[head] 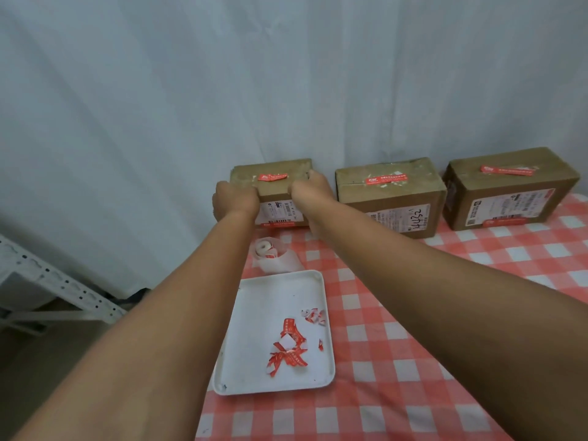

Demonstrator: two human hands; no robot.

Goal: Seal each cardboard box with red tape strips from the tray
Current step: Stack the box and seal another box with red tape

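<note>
Three cardboard boxes stand in a row at the back of the table. The left box [275, 183] carries a short red tape strip [272, 177] on its top. My left hand [234, 198] grips its left front corner and my right hand [310, 189] grips its right front edge, fingers curled over the top. The middle box [389, 192] and the right box [509, 186] each bear a red strip on top. A white tray [254, 313] near me holds crumpled red tape strips [288, 348].
A roll of tape backing paper [270, 253] lies between the tray and the left box. The table wears a red and white checked cloth [413, 345]. A white curtain hangs behind; a metal rack [57, 288] stands low at the left.
</note>
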